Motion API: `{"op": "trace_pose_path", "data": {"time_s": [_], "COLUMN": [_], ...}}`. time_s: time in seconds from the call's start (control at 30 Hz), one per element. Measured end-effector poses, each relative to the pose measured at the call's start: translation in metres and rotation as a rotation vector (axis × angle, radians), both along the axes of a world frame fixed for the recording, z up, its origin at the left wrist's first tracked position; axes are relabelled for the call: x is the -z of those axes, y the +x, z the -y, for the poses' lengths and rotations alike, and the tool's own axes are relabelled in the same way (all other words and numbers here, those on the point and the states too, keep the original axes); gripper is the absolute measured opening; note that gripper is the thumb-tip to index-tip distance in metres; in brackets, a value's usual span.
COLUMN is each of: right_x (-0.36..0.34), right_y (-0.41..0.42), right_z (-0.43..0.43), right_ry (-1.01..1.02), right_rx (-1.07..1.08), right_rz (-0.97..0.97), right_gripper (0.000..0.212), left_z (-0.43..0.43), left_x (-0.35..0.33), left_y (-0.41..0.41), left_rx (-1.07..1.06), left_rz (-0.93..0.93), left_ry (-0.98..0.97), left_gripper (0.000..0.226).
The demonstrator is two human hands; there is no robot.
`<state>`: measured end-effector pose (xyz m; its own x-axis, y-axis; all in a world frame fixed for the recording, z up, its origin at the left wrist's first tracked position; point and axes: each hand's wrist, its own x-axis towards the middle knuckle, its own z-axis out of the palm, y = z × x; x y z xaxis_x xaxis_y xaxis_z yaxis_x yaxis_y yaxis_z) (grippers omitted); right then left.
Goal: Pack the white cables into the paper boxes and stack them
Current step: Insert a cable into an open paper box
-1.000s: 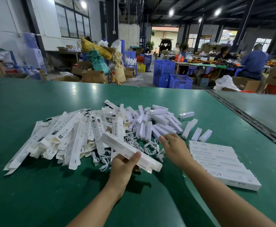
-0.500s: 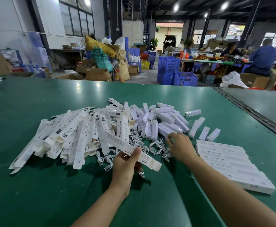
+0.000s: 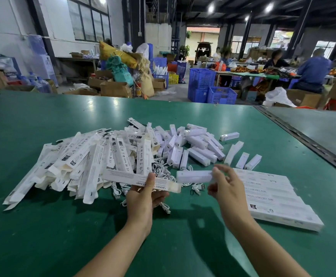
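My left hand (image 3: 143, 198) grips a long white paper box (image 3: 131, 179) with its open end pointing right, held just above the green table (image 3: 43, 236). My right hand (image 3: 226, 188) pinches a short white bar-shaped piece (image 3: 194, 176) by its right end, level with the box's open end and a little to its right. A pile of empty long boxes (image 3: 79, 162) lies to the left. White cables (image 3: 163, 170) lie tangled under and behind my hands. A heap of short white pieces (image 3: 195, 144) sits behind. Packed boxes (image 3: 271, 198) lie side by side at the right.
A few short white pieces (image 3: 243, 158) lie scattered right of the heap. A dark seam (image 3: 303, 136) runs diagonally along the table's right side. Beyond the far edge stand blue crates (image 3: 211, 88), cardboard boxes and people seated at another table.
My right hand has lifted a short white piece from the heap and drawn it back toward the box's open end. My left hand has kept hold of the box.
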<state>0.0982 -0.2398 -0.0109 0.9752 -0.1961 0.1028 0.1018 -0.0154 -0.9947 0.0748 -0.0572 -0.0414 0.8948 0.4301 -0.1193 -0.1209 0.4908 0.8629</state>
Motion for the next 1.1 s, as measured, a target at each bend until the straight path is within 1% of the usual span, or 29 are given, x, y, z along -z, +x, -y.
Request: {"op": "trace_pose_path", "data": {"time_s": [0.07, 0.17, 0.3, 0.47, 0.57, 0.67, 0.83, 0.97, 1.03, 1.1], "right_x": [0.005, 0.007, 0.012, 0.021, 0.026, 0.025, 0.023, 0.020, 0.020, 0.019], "right_y": [-0.015, -0.034, -0.043, -0.041, -0.040, -0.040, -0.039, -0.039, -0.040, -0.042], "right_z": [-0.002, 0.001, 0.007, 0.007, 0.006, 0.006, 0.007, 0.008, 0.008, 0.006], "right_ry": [0.111, 0.124, 0.136, 0.160, 0.124, 0.079, 0.017, 0.014, 0.020, 0.020], "right_rx": [-0.072, -0.091, -0.114, -0.094, -0.068, -0.058, -0.068, -0.081, -0.083, -0.087], "right_rz": [-0.035, -0.077, -0.144, -0.185, -0.203, -0.232, -0.279, -0.317, -0.328, -0.332], "right_gripper": [0.024, 0.050, 0.064, 0.055, 0.055, 0.047, 0.046, 0.043, 0.044, 0.049], "left_z": [0.001, 0.002, 0.002, 0.004, 0.005, 0.006, 0.005, 0.005, 0.005, 0.007], "left_x": [0.000, -0.001, -0.002, -0.003, -0.004, -0.003, -0.005, -0.003, -0.001, 0.001], "left_y": [0.000, -0.003, -0.006, -0.009, -0.010, -0.011, -0.012, -0.014, -0.015, -0.016], "left_rx": [0.001, 0.007, 0.015, 0.016, 0.017, 0.017, 0.021, 0.033, 0.042, 0.059], "left_rz": [0.004, 0.022, 0.032, 0.047, 0.058, 0.064, 0.089, 0.127, 0.138, 0.136], "left_ry": [-0.020, -0.040, -0.045, -0.049, -0.031, -0.009, 0.017, 0.082, 0.124, 0.154], "left_gripper": [0.041, 0.041, 0.039, 0.043, 0.044, 0.043, 0.040, 0.041, 0.045, 0.054]}}
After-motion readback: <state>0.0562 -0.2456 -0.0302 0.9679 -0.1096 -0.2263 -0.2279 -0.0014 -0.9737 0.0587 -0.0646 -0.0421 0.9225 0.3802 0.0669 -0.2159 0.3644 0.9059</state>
